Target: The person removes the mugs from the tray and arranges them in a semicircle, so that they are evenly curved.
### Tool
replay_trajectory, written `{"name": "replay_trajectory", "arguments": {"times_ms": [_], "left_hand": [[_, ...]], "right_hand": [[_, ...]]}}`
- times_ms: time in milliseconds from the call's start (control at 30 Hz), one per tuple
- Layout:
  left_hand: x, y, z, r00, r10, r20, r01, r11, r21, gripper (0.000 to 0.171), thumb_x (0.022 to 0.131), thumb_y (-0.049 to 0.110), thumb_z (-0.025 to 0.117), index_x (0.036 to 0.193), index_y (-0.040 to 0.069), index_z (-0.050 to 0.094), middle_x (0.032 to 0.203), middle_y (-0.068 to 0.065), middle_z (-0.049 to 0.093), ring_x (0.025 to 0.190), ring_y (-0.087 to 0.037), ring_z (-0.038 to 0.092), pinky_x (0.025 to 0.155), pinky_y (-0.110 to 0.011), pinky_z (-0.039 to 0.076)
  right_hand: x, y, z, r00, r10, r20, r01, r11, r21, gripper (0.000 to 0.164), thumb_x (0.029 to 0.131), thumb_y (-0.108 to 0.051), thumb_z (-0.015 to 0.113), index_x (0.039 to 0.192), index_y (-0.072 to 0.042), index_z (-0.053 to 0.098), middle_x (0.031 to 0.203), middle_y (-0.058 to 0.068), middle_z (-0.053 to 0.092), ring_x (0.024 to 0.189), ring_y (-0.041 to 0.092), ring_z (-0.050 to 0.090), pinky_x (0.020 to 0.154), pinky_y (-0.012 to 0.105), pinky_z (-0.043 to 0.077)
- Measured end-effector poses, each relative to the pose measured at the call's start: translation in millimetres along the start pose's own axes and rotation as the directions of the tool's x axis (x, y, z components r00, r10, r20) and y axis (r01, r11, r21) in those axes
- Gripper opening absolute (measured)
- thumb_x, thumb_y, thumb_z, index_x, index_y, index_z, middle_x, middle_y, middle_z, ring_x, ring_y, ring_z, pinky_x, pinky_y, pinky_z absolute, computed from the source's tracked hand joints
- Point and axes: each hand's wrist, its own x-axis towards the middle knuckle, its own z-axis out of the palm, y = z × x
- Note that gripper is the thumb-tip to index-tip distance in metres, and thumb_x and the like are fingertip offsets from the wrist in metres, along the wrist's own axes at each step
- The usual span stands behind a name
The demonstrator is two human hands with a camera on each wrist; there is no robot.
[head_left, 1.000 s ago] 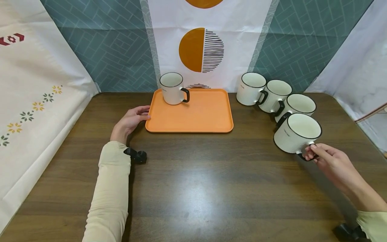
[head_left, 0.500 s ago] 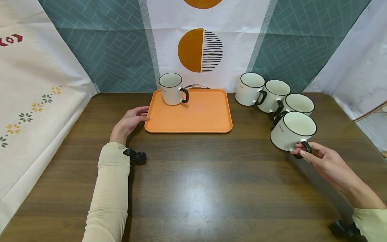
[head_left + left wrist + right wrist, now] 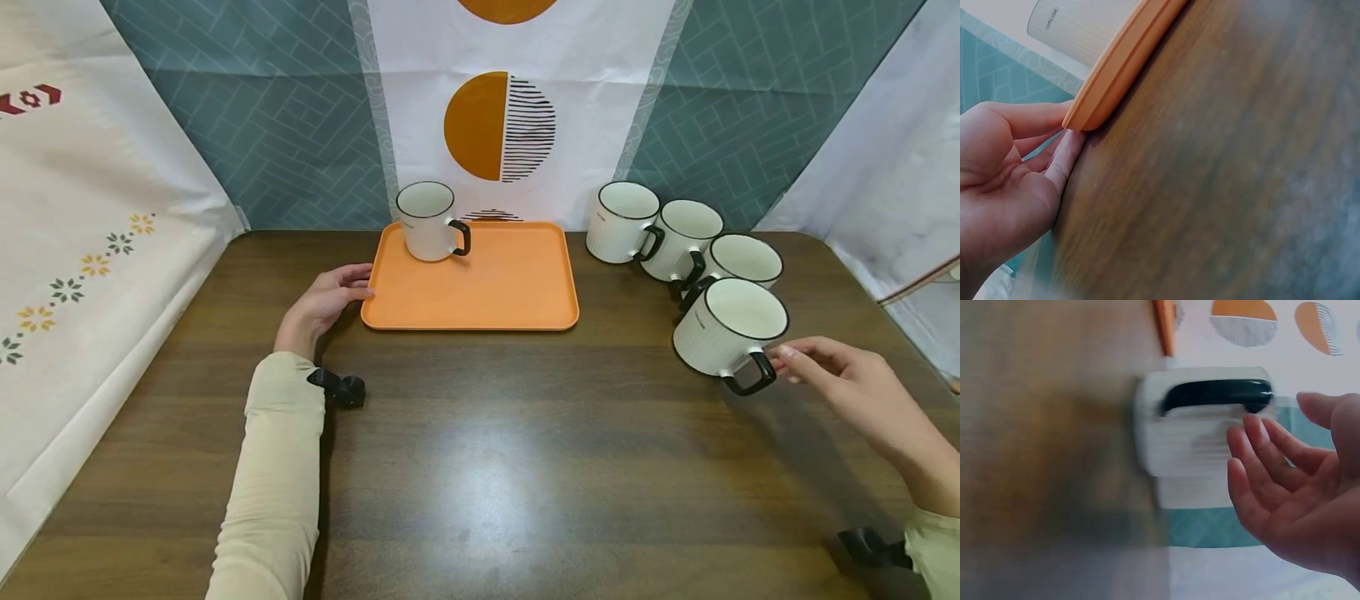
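Note:
My left hand pinches the left edge of an orange tray; the left wrist view shows the thumb at the rim and a fingertip low beside it. On the tray's back left stands a white mug with a black rim and handle. At the right, my right hand has its fingers loosely bent just beside the black handle of the front mug, holding nothing. That mug stands upright, its handle toward the hand. In the right wrist view, fingertips overlap the mug's side beside its handle.
Behind the front mug, more white mugs run in a slanting row: one partly hidden, one in the middle and one at the back. Patterned cloth hangs along the table's back edge. The wooden table spans the foreground.
The right hand has let go of the front mug's handle and drawn slightly right. The mug was shifted a little back and left before that. Left hand and tray stayed put.

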Motion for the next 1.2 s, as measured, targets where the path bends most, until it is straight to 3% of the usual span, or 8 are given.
{"name": "replay_trajectory", "arguments": {"times_ms": [167, 333, 600, 933, 1033, 1200], "left_hand": [[0.5, -0.8, -0.4, 1.0, 0.004, 0.003, -0.004, 1.0, -0.001, 0.058, 0.096, -0.006, 0.051, 0.149, -0.006, 0.027, 0.148, -0.022, 0.033, 0.127, -0.028, 0.038, 0.108, -0.035, 0.034], [0.0, -1.9, 0.1, 1.0, 0.002, 0.007, -0.002, 1.0, 0.0, 0.058, 0.096, -0.006, 0.051, 0.149, -0.005, 0.027, 0.149, -0.023, 0.032, 0.127, -0.027, 0.038, 0.108, -0.034, 0.033], [-0.2, -0.1, -0.5, 1.0, -0.005, 0.008, 0.005, 1.0, -0.01, 0.06, 0.096, -0.006, 0.051, 0.15, -0.004, 0.025, 0.15, -0.022, 0.031, 0.131, -0.031, 0.034, 0.111, -0.038, 0.029], [-0.5, -0.2, -2.4, 1.0, -0.004, 0.006, 0.004, 1.0, -0.001, 0.059, 0.096, -0.006, 0.051, 0.15, -0.004, 0.025, 0.15, -0.022, 0.031, 0.131, -0.03, 0.035, 0.11, -0.037, 0.03], [-0.9, 0.0, -1.7, 1.0, -0.001, 0.004, 0.001, 1.0, 0.01, 0.059, 0.096, -0.005, 0.051, 0.15, -0.004, 0.027, 0.149, -0.023, 0.032, 0.13, -0.029, 0.036, 0.109, -0.035, 0.032], [-1.3, 0.1, -0.7, 1.0, 0.0, 0.004, 0.0, 1.0, 0.015, 0.058, 0.096, -0.006, 0.051, 0.149, -0.004, 0.027, 0.149, -0.022, 0.032, 0.13, -0.03, 0.037, 0.109, -0.035, 0.033]], "right_hand": [[13.1, -15.0, -8.0, 0.993, -0.074, -0.092, 0.087, 0.985, 0.147, 0.01, 0.099, -0.008, 0.054, 0.102, -0.009, 0.064, 0.085, -0.019, 0.067, 0.075, -0.005, 0.061, 0.065, 0.007, 0.045], [32.3, -34.8, -10.3, 0.984, -0.116, -0.132, 0.141, 0.971, 0.194, 0.015, 0.099, -0.009, 0.054, 0.105, -0.002, 0.066, 0.087, -0.016, 0.069, 0.079, -0.001, 0.061, 0.067, 0.009, 0.045], [68.2, -71.1, -5.0, 0.994, -0.078, -0.082, 0.09, 0.985, 0.146, 0.018, 0.1, -0.021, 0.053, 0.105, -0.005, 0.062, 0.084, -0.021, 0.066, 0.079, -0.002, 0.062, 0.067, 0.011, 0.046], [113.9, -116.5, 11.8, 0.996, -0.074, 0.045, 0.063, 0.976, 0.21, 0.031, 0.1, -0.028, 0.052, 0.115, -0.001, 0.056, 0.092, -0.015, 0.064, 0.086, 0.002, 0.061, 0.071, 0.015, 0.049], [126.1, -126.9, 18.4, 0.996, -0.065, 0.066, 0.054, 0.986, 0.16, 0.039, 0.101, -0.032, 0.049, 0.123, 0.0, 0.053, 0.105, -0.004, 0.064, 0.096, 0.009, 0.06, 0.079, 0.021, 0.047], [148.3, -139.1, 31.9, 0.991, -0.044, 0.126, 0.036, 0.997, 0.065, 0.051, 0.102, -0.036, 0.043, 0.137, 0.002, 0.043, 0.133, 0.021, 0.048, 0.12, 0.034, 0.046, 0.097, 0.048, 0.038]]}}
